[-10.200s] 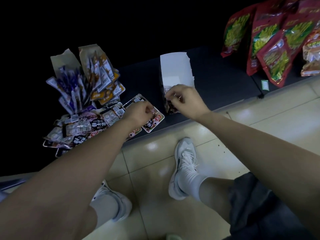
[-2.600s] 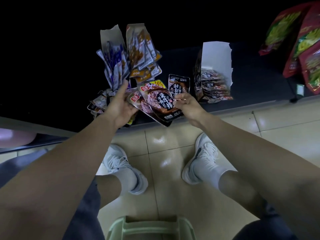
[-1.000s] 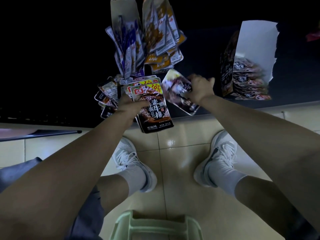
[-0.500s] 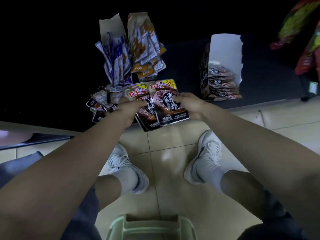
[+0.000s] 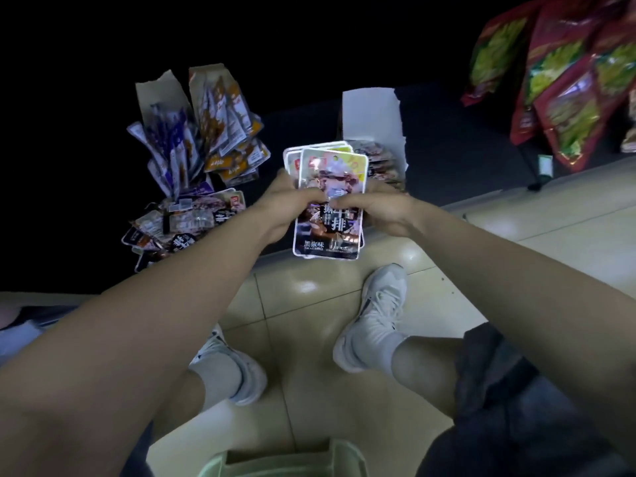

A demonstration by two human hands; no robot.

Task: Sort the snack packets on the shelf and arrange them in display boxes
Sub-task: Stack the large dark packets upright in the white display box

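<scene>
Left grip [image 5: 288, 205] and right grip [image 5: 375, 210] pinch a stack of glossy, white-edged snack packets [image 5: 331, 173].

Bare dark shelf [image 5: 447, 160] lies between white display box [image 5: 370, 115] and red bags [image 5: 564, 98].

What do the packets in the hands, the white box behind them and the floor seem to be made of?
The packets look like glossy plastic or foil film: light glints off their printed faces. The white box is probably thin matte cardboard: its raised flap has a ragged, torn edge. The floor seems glazed tile: shiny reflections and joint lines.
</scene>
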